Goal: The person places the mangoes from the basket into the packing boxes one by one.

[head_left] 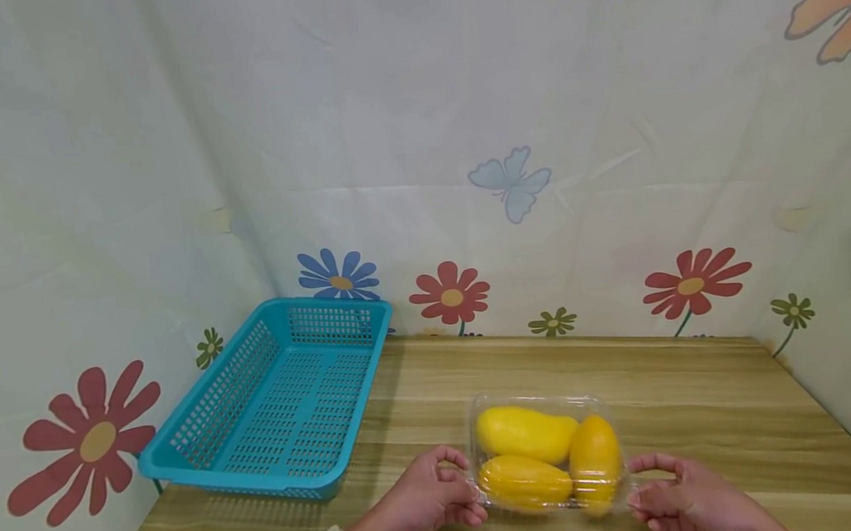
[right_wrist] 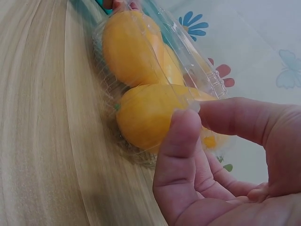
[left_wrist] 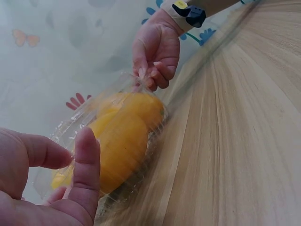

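Note:
A clear plastic clamshell box [head_left: 533, 398] holds three yellow, mango-like fruits: one at the back [head_left: 525, 434], another in front of it [head_left: 525, 481], and a third upright along the right side [head_left: 595, 460]. At the box's near left corner, my left hand [head_left: 430, 498] pinches the plastic edge between thumb and finger. My right hand [head_left: 680, 497] grips the opposite edge the same way, its thumb and fingertip meeting at the rim in the right wrist view. Between the two hands, the fruits show through the plastic, resting against one another.
A teal perforated basket [head_left: 308, 395] stands to the left of the box, near the back wall. The wood-grain table [head_left: 707, 410] runs to a flower-printed sheet [head_left: 581, 245] hanging behind and at both sides.

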{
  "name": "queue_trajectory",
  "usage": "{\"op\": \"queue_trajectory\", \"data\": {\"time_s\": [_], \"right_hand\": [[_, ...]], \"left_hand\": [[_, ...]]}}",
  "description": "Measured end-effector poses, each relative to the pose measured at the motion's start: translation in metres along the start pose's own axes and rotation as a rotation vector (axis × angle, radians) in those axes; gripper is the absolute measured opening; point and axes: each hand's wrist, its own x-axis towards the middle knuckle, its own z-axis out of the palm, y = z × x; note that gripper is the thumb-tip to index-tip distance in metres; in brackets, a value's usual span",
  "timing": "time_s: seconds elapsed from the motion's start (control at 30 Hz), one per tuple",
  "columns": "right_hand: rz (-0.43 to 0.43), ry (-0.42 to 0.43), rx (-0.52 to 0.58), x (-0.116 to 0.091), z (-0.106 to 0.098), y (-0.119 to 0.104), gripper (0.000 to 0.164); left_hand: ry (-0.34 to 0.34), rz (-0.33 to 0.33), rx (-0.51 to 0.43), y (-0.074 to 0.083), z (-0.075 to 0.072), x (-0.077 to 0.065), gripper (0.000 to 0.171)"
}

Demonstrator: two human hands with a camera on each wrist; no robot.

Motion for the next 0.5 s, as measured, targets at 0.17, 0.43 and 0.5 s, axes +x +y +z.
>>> {"op": "queue_trajectory", "data": {"time_s": [0.17,0.43,0.5], "right_hand": [[0.007,0.024,-0.017,0.0008,0.0012,0.0008,0.046],[-0.007,0.012,-0.002,0.002,0.0022,0.0019,0.042],[-0.003,0.014,0.001,0.0019,0.0024,0.002,0.043]], "left_hand": [[-0.017,0.003,-0.003,-0.0008,-0.0019,-0.0012,0.035],[-0.04,0.001,0.005,-0.0018,-0.0034,-0.0018,0.035],[-0.04,-0.003,0.01,-0.0016,-0.0035,-0.0018,0.035]]}}
